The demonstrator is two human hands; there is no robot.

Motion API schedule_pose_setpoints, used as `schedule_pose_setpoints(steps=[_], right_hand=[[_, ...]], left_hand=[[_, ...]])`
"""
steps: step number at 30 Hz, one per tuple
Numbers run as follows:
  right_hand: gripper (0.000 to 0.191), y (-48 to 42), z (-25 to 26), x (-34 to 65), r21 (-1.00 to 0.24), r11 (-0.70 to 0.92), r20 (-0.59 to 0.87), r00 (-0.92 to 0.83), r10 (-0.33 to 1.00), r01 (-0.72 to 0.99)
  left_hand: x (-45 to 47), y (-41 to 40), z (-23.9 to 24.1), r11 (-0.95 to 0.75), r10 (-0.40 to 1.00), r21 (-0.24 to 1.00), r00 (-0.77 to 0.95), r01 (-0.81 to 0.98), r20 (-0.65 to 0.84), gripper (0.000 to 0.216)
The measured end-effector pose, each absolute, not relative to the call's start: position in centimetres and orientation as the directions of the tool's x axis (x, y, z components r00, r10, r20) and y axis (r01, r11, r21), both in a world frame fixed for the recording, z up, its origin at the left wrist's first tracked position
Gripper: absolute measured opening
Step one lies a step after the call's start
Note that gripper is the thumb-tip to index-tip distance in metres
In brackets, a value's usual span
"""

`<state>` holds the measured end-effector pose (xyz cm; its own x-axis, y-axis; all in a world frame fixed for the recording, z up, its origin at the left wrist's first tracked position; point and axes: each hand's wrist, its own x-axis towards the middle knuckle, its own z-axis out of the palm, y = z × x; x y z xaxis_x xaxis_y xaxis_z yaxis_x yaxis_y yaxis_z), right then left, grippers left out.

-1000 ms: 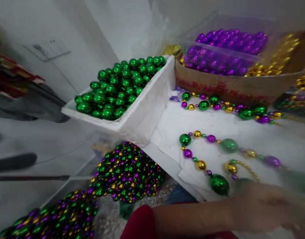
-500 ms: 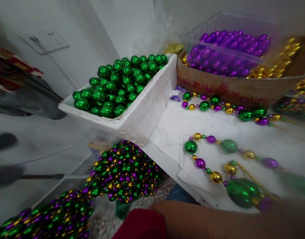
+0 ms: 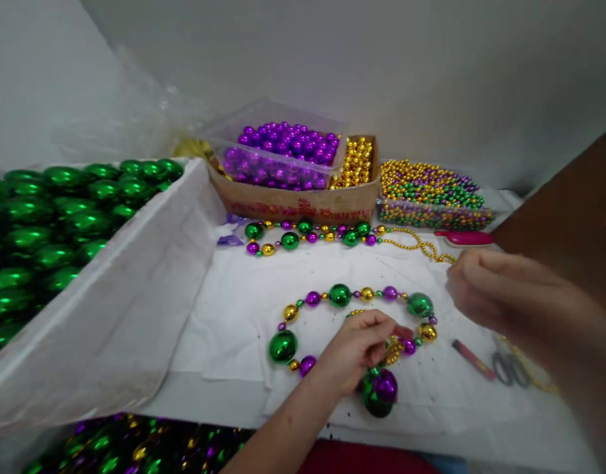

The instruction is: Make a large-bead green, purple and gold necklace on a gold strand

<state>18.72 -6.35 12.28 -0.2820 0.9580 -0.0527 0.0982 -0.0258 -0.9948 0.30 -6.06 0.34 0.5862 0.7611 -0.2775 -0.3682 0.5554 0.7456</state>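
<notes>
A bead necklace [image 3: 340, 295] of green, purple and gold balls lies in a loop on white paper [image 3: 244, 309]. My left hand [image 3: 357, 345] rests inside the loop, fingers pinched on its small gold beads beside a big green and purple bead pair [image 3: 379, 392]. My right hand [image 3: 495, 289] hovers to the right, blurred, fingers curled together where a thin gold bead string [image 3: 421, 247] reaches it. A second finished necklace [image 3: 307, 236] lies further back.
A white box [image 3: 135, 303] of green balls [image 3: 60, 217] fills the left. At the back stand a tub of purple balls [image 3: 283, 148], a cardboard box [image 3: 293, 201] with gold beads, and a tub of mixed beads [image 3: 431, 191]. Scissors [image 3: 510, 368] and a red stick [image 3: 473, 359] lie right.
The view has swung right, from the floor piles and green-ball box to the table centre. My left hand now pinches the necklace, and my right hand has come into view.
</notes>
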Motion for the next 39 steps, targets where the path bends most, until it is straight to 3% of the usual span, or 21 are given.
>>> schedule_pose_setpoints(steps=[11,16,26,33,39], right_hand=[[0.028,-3.5,12.0,18.8,-0.990,-0.044,-0.107,-0.516,0.850,0.132],[0.026,-2.5,11.1,19.0,-0.987,-0.009,-0.089,-0.489,0.868,0.163],[0.023,-1.0,9.0,22.1,-0.994,-0.099,-0.109,-0.364,0.925,0.045],[0.022,-2.6,11.1,22.3,-0.993,-0.099,-0.115,-0.428,0.897,0.058],[0.021,-2.6,11.8,23.9,-0.990,-0.045,-0.089,-0.340,0.936,0.134]], left_hand=[[0.9,-1.8,1.3,0.557,0.703,0.796,0.645,-0.238,-0.299,0.025],[1.5,-2.1,2.6,0.465,0.710,0.869,0.659,-0.170,-0.250,0.027],[2.3,-2.8,3.3,0.501,0.617,0.859,0.739,-0.106,-0.269,0.022],[4.1,-1.6,3.8,0.377,0.786,0.899,0.591,-0.224,-0.183,0.021],[5.0,-1.8,3.8,0.427,0.675,0.895,0.704,-0.128,-0.221,0.022]])
